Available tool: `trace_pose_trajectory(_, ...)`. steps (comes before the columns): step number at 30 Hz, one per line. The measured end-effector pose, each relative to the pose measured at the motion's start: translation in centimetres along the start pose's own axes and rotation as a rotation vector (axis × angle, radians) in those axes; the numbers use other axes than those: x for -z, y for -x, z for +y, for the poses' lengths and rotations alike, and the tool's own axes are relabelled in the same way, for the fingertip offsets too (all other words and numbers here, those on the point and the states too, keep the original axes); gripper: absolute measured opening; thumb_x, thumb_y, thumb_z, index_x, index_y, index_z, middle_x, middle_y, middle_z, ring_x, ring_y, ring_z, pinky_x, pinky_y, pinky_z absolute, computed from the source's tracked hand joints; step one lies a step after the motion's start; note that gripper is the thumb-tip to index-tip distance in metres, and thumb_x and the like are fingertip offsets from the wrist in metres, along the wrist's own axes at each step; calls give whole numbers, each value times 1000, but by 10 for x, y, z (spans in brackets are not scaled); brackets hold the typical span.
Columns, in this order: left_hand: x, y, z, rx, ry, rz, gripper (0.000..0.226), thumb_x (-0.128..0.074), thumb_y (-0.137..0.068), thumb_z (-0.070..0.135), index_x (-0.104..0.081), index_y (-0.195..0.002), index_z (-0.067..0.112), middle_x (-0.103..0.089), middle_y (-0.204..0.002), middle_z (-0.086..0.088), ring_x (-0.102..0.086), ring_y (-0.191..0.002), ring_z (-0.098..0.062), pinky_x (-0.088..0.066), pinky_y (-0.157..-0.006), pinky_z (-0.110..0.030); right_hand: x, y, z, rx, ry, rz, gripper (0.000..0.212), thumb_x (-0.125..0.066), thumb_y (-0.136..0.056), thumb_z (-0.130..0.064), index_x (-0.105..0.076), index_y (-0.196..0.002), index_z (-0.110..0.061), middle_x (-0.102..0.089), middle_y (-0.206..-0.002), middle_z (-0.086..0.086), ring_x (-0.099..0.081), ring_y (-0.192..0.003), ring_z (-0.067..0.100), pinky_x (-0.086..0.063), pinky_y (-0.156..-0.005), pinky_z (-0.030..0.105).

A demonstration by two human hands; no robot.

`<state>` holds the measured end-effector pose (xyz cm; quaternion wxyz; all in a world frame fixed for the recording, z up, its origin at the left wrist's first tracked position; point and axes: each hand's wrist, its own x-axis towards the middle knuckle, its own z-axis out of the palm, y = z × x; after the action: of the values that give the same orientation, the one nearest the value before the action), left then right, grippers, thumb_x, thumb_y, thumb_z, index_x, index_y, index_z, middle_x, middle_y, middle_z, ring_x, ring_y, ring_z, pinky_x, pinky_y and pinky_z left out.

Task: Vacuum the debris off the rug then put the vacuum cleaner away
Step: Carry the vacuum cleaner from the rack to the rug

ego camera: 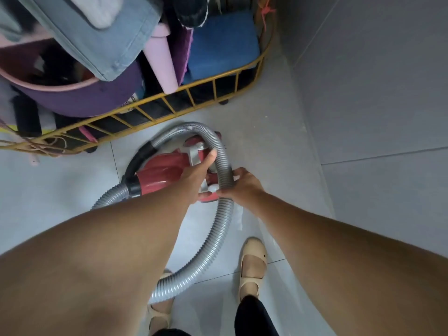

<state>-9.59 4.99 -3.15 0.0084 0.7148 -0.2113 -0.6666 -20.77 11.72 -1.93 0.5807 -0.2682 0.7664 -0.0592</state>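
A red canister vacuum cleaner (pixel 162 172) sits on the grey tiled floor just in front of a yellow wire cart. Its grey ribbed hose (pixel 219 229) loops from the front of the body, over the top and down toward my feet. My left hand (pixel 197 174) reaches across the body and holds it near the grey carry handle (pixel 195 155), thumb against the hose. My right hand (pixel 242 186) grips the hose where it passes the rear of the canister. No rug is in view.
The yellow wire cart (pixel 184 93) holds folded jeans, a purple tub with a pink rim (pixel 80 98), a pink roll and a blue cushion (pixel 223 44). A grey tiled wall (pixel 375 81) rises at the right. My feet in beige shoes (pixel 253 263) stand behind the hose.
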Motion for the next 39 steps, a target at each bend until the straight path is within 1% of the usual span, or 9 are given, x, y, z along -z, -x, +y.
trace_pose_trajectory(3,0,8,-18,-5,-46,-40,40,-72,-77,53,-63,-97,20,-61,-84,6,-61,-65,-9,-60,-72,-38,-11,19,11,-19,-73,-57,70,-87,-66,-29,-50,-125,-17,-66,-108,-1,-63,-98,18,-49,-81,25)
trace_pose_trajectory(5,5,16,-35,-22,-119,-63,48,-78,-71,52,-69,-96,12,-71,-80,2,-68,-58,-12,-58,-54,-29,-28,32,19,-44,-109,-59,69,-85,-69,-25,-50,-128,-15,-65,-115,1,-64,-105,19,-51,-90,29)
trace_pose_trajectory(7,10,22,-49,-12,-194,-62,72,-85,-53,54,-70,-104,5,-75,-87,-6,-71,-65,-20,-59,-58,-33,-46,47,19,-49,-99,-51,70,-84,-72,-26,-49,-131,-13,-63,-124,5,-61,-113,23,-49,-97,33)
trace_pose_trajectory(13,38,63,-86,4,-474,-64,61,-87,-62,43,-68,-101,-1,-72,-81,-14,-65,-56,-23,-51,-47,-27,-83,113,25,-89,-199,-43,55,-79,-78,-23,-54,-125,-10,-67,-117,7,-65,-109,22,-50,-97,34)
trace_pose_trajectory(17,49,107,-109,28,-511,-155,52,-84,-71,29,-64,-107,-4,-68,-80,-15,-63,-54,-25,-55,-51,-32,-98,169,38,-133,-398,-12,46,-75,-83,-19,-55,-124,-11,-65,-92,1,-64,-87,18,-53,-69,23)
trace_pose_trajectory(22,57,152,-137,1,-576,-137,44,-77,-80,21,-62,-115,-1,-66,-81,-13,-60,-54,-22,-52,-46,-26,-113,236,49,-170,-534,-64,38,-69,-89,-10,-58,-125,-7,-61,-91,6,-58,-60,12,-47,-42,15)
trace_pose_trajectory(28,66,200,-173,-13,-741,-103,32,-78,-78,22,-64,-97,1,-59,-66,-10,-53,-38,-17,-44,-36,-20,-140,291,75,-158,-591,-53,42,-70,-88,-21,-59,-127,-8,-67,-116,11,-68,-98,23,-55,-90,37)
trace_pose_trajectory(36,54,259,-225,-102,-1015,-108,46,-81,-72,15,-62,-110,-2,-69,-87,-17,-63,-58,-27,-49,-39,-26,-168,379,124,-55,-466,40,48,-66,-90,-33,-56,-134,-16,-58,-133,4,-55,-120,24,-42,-106,39)
trace_pose_trajectory(39,51,294,-258,-162,-1155,-145,46,-79,-69,11,-60,-109,-3,-63,-75,-14,-58,-52,-24,-48,-40,-25,-190,419,156,-28,-520,78,53,-67,-89,-33,-52,-139,-18,-53,-140,3,-50,-127,23,-38,-110,40)
